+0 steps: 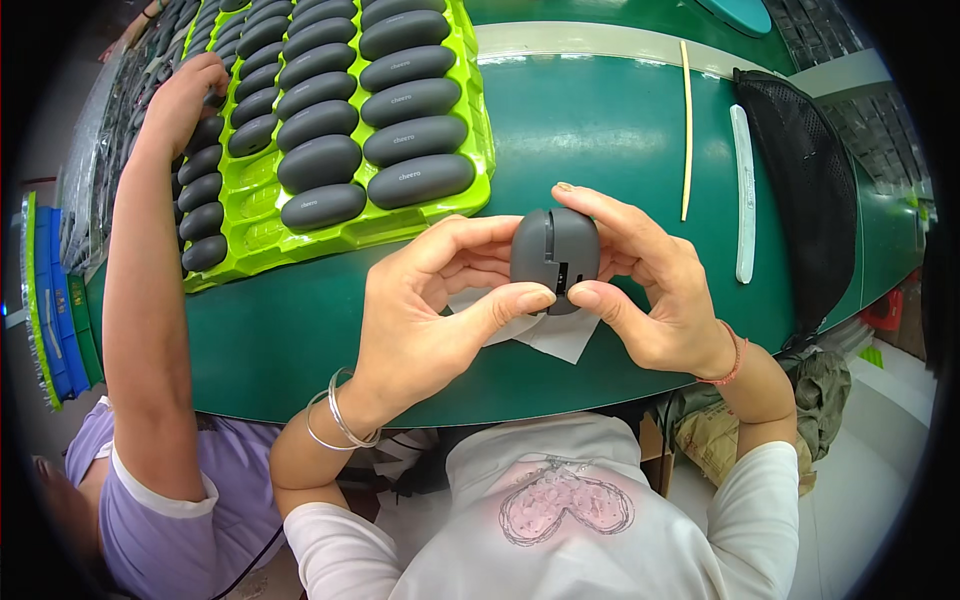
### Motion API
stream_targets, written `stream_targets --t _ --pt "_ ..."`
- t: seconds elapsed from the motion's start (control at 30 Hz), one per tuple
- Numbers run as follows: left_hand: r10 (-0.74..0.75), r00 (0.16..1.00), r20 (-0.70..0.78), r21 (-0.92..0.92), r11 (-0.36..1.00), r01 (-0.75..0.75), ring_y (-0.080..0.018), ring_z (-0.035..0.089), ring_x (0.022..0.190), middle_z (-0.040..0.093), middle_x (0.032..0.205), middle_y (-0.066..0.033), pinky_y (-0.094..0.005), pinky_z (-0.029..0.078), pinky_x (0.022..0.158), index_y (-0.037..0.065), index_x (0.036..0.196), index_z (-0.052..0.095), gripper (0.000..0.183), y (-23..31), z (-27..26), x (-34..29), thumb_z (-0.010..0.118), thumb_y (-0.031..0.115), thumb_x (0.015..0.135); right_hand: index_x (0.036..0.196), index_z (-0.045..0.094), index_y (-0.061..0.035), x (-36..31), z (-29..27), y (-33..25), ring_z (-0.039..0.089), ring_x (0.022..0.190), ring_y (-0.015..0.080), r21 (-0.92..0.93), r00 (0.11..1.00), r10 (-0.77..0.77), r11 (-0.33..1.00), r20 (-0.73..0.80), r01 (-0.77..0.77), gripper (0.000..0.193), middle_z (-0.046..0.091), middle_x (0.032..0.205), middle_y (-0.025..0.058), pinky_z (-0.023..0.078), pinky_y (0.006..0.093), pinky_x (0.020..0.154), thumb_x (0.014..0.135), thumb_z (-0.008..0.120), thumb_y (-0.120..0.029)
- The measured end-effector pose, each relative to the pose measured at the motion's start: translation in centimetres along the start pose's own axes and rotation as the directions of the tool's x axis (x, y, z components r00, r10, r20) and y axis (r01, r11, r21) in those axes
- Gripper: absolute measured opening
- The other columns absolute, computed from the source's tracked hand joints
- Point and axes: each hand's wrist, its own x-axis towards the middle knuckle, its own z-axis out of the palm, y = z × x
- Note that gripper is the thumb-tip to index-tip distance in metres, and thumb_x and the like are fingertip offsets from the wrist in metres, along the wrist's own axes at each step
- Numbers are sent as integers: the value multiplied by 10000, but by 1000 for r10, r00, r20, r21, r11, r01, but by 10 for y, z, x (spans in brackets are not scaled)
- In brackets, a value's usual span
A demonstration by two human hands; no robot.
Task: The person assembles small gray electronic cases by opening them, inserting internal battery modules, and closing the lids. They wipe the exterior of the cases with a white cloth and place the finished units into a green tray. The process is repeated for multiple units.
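Note:
Between my two hands, over the table's near side, is a rounded dark grey plastic case [572,245] with a seam down its front and a small dark slot. My left hand [440,290] grips its left side, thumb at the lower front and fingers behind. On the other side my right hand [650,275] holds it, thumb near the slot and index finger over the top. A white cloth or paper [560,338] lies on the table below the case, partly covered by my hands.
A lime-green tray [470,200] with rows of similar dark cases stands at the left. A co-worker's hand [185,105] reaches into it. On the green table [590,120] at right lie a thin yellow stick [686,130], a pale strip [742,195] and a black mesh pouch [800,190].

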Motion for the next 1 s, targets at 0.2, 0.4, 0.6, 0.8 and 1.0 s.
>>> stream_targets --t 0.2,0.4,0.6,0.8,1.0 --pt "48 999 -16 30 998 -47 -185 661 941 650 1036 -135 -305 547 852 -82 1160 572 425 -2 1 -1 740 -39 772 1322 491 2 -2 2 2 680 795 169 41 1000 7 999 -21 -6 523 654 1032 141 545 277 710 822 640 30" --pt "45 998 -36 -3 999 -46 -190 663 942 651 1041 -139 -308 547 853 -79 1161 572 423 0 2 -3 737 -46 773 1307 505 4 0 1 0 687 823 178 16 999 -14 1000 -32 15 510 656 1050 143 559 288 724 817 642 37" --pt "43 999 -19 25 999 -43 -189 666 933 659 1032 -141 -313 552 846 -81 1147 576 408 -1 3 -1 739 -38 775 1304 505 6 -1 2 2 697 840 209 -28 999 -27 999 -36 26 530 651 1099 160 565 300 739 796 652 52" --pt "-8 1000 -27 -16 1000 7 -196 666 937 658 1031 -160 -311 559 840 -88 1147 565 403 0 3 -2 729 -44 782 1358 439 42 -4 0 5 649 909 169 -67 999 -26 997 32 29 591 580 1236 162 543 274 760 814 669 18" --pt "-61 998 -5 -61 996 60 -209 666 940 655 1027 -179 -320 563 849 -97 1146 553 401 0 2 -1 722 -54 785 1373 425 39 -5 -3 4 646 927 168 -69 997 31 997 67 -26 600 568 1254 162 543 274 760 822 660 12"
